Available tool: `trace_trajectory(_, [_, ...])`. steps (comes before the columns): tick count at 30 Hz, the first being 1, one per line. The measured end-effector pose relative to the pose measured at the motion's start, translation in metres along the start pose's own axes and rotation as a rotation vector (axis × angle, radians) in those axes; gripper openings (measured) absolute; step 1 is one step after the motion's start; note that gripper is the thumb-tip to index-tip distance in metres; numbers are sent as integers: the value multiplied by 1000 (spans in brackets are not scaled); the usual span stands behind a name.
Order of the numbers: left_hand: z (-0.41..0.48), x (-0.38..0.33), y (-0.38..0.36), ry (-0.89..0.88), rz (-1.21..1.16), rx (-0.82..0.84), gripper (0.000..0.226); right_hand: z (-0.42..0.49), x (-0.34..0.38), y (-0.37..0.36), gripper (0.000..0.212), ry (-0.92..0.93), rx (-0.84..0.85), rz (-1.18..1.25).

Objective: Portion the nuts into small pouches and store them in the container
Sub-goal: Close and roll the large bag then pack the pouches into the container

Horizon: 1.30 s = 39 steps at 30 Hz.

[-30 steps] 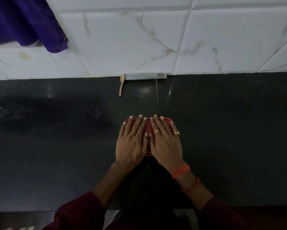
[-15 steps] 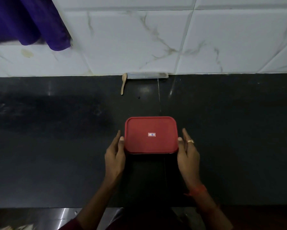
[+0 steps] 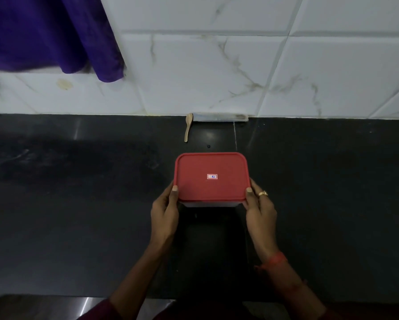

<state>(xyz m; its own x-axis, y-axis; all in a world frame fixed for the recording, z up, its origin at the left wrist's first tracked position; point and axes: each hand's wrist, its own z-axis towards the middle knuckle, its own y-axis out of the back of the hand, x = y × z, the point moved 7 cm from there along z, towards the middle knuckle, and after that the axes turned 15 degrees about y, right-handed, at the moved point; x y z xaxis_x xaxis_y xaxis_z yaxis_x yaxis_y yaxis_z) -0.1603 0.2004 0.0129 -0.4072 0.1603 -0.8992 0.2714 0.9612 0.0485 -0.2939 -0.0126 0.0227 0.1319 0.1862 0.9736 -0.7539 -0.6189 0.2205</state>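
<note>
Black counter (image 3: 78, 215), white marbled wall tiles (image 3: 205, 72); left hand (image 3: 165, 212) and right hand (image 3: 260, 211) grip the red-lidded container (image 3: 211, 176) by its sides.

I count one container (image 3: 208, 203) under one red lid (image 3: 211, 165), one wooden spoon (image 3: 188, 127), one purple cloth (image 3: 43, 33), one ring (image 3: 262, 193), and two grips: left grip (image 3: 165, 211), right grip (image 3: 260, 211).

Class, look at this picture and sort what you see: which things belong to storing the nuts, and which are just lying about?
Belongs to the job:
- red-lidded container
- left hand and right hand, gripping its sides

Just lying about:
- wooden spoon by the wall, untouched
- pale strip along the wall's foot
- purple cloth hanging at upper left
</note>
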Motion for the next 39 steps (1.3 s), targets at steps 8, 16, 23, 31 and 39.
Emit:
trace_trajectory(8, [71,-77,58,-119,-40,-102,36,71,42,-97,36,7,74,199])
trace_trajectory(16, [164,-119,90,-90,18,-134,35,145,53,-184,33,-183,109,387])
trace_trajectory(23, [224,-119,103,-21,20,-163,35,180,33,-229,40,-220,168,367])
trace_trajectory(31, [257,-105,106,42,1,-153,36,196,12,-252,38,-202,145,249])
trace_trajectory(39, [278,-102,102,29,24,-137,37,201,12,-257,43,-173,136,212])
